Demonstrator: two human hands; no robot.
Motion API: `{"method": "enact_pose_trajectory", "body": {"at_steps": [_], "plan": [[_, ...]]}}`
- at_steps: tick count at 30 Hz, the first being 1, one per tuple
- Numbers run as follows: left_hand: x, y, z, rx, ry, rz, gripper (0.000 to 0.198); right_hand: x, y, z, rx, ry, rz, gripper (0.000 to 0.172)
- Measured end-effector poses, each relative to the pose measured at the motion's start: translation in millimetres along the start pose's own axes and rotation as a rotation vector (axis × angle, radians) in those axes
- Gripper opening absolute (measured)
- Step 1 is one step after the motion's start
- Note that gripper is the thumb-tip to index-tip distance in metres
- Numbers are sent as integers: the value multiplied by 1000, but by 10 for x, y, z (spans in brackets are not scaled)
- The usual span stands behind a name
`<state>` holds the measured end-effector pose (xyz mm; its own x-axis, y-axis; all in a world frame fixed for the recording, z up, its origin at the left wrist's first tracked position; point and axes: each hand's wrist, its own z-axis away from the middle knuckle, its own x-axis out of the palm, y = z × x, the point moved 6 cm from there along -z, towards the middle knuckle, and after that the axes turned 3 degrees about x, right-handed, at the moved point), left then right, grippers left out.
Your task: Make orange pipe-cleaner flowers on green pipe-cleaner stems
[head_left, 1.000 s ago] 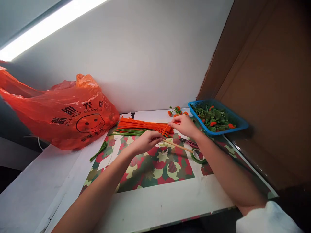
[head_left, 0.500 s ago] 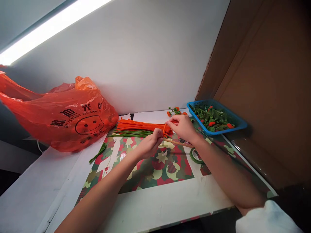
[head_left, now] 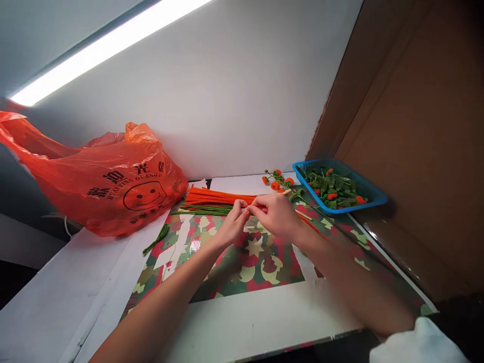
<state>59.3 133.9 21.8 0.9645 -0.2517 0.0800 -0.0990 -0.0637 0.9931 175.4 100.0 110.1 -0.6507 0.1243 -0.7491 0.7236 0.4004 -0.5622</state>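
My left hand (head_left: pixel 233 223) and my right hand (head_left: pixel 275 214) meet fingertip to fingertip over a patterned mat (head_left: pixel 245 264). Both are closed in a pinch on one orange pipe cleaner (head_left: pixel 312 225), whose free end trails out to the right past my right wrist. A thin wooden stick (head_left: pixel 303 215) shows just behind my right hand; whether the hand holds it is hidden. Right behind the fingertips lies a pile of orange pipe cleaners (head_left: pixel 214 195), with a bunch of green pipe cleaners (head_left: pixel 202 209) along its near side.
An orange plastic bag (head_left: pixel 113 184) with a smiley face sits at the left. At the right stands a blue basket (head_left: pixel 372 194) of green leaves and orange balls, beside a cardboard wall (head_left: pixel 416 131). Small orange pompom flowers (head_left: pixel 278 180) lie near the basket. A green scrap (head_left: pixel 157 238) lies left of the mat.
My hands have drawn together until the fingertips touch. The right hand came left and nearer, and the pipe cleaner it pinched upright now lies trailing to the right.
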Motion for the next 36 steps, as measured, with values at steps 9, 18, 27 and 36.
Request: {"method": "enact_pose_trajectory", "body": {"at_steps": [9,18,27,36], "plan": [[-107,80,-74,-164,28,366,20,157,-22,1,-263,-167,-64,26],[-132,316,-114,-22,-26,519,25,206,337,-130,-46,-230,-413,24],[88,491,140,-57,-442,274,31,283,543,-172,-29,-397,-421,32],[0,427,144,-59,-598,-216,24,89,528,-232,-90,-236,-228,20]]}}
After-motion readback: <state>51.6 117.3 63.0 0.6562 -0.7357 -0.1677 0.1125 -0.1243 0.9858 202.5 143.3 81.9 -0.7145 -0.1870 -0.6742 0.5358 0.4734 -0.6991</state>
